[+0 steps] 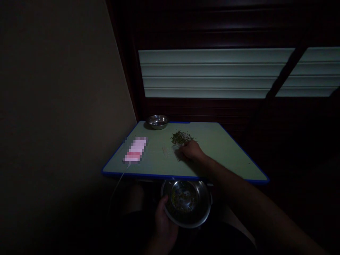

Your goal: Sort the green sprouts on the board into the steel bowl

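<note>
My left hand (165,221) grips the rim of a metal bowl (204,212) below the table's front edge, thumb over the near-left side. Inside it lie small greenish bits, dim and hard to make out; a smaller round metal shape shows within. My right hand (191,150) is closed above the table, its fingertips on what looks like a clear flat piece (177,153), too dark to name. Just beyond those fingers, small green, bean-like grains (180,137) lie in a loose pile. Pale bits (165,152) are scattered to the left of the piece.
The pale green table (228,156) has a blue edge. A shallow metal dish (157,122) stands at its back left corner. A blurred-out phone (136,149) with a white cable (119,182) lies on the left. A wall rises at the left, dark panelling behind.
</note>
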Available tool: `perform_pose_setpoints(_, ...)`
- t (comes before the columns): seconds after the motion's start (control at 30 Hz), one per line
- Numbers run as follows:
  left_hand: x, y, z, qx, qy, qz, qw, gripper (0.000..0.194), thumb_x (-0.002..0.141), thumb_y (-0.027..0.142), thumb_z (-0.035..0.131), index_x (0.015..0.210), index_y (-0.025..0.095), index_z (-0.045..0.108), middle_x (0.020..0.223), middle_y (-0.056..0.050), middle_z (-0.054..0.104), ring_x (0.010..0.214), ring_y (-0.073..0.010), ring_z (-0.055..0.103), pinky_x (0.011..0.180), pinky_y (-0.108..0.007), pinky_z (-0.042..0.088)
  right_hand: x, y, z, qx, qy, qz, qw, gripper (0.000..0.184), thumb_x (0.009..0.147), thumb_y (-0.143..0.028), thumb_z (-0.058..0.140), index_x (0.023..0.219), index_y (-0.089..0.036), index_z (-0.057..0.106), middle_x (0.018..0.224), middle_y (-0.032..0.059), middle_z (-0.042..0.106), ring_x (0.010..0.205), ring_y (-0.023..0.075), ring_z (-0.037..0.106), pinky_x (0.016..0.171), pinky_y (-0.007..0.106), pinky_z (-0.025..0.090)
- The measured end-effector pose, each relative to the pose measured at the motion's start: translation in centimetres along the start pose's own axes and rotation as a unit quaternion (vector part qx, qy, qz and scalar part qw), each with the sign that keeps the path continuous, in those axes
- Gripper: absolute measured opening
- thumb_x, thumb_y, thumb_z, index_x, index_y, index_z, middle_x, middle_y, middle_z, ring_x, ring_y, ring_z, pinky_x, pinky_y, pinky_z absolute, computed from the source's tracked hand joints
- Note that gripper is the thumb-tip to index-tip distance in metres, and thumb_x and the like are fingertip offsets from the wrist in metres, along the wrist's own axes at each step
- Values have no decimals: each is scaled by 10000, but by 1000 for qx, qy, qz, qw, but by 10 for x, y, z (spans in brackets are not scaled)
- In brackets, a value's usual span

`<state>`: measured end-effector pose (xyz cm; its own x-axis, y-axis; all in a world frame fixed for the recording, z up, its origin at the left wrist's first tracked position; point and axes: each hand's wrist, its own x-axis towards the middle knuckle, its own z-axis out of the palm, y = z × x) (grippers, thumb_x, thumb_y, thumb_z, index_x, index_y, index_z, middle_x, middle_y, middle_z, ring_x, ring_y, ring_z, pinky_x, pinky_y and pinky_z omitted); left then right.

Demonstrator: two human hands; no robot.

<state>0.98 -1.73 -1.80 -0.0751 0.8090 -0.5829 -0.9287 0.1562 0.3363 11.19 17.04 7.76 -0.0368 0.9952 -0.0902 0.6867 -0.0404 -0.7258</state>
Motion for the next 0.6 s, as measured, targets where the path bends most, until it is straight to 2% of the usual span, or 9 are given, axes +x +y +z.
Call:
perform_pose_setpoints(0.23, -1, 0, 2, 9, 6, 0, 1000, 228, 782, 275, 593, 915, 144, 723, 895, -105, 763, 928, -270, 684, 904, -417, 488, 0, -14, 10, -12, -2, 3, 1000, 181, 647, -186, 584, 480, -133, 632, 491, 108, 625, 445, 183, 593, 438, 259, 436)
perform_pose_setpoints(0.37, -1, 0, 1, 0, -2, -2, 1000, 226, 774, 261, 606, 919, 134, 724, 891, -114, 762, 928, -274, 684, 905, -412, 486, 1, -16, 11, -1, -23, 12, 1000, 233, 671, -210, 583, 455, -131, 618, 473, 114, 615, 420, 176, 583, 428, 259, 444)
perform_pose_setpoints(0.6, -2, 1, 3, 6, 0, -3, 1000, 187, 771, 260, 596, 870, 173, 728, 820, -77, 759, 950, -272, 677, 909, -420, 483, 2, -18, 12, 0, -20, -3, 1000, 247, 682, -208, 583, 446, -137, 590, 448, 113, 600, 409, 185, 577, 445, 273, 449)
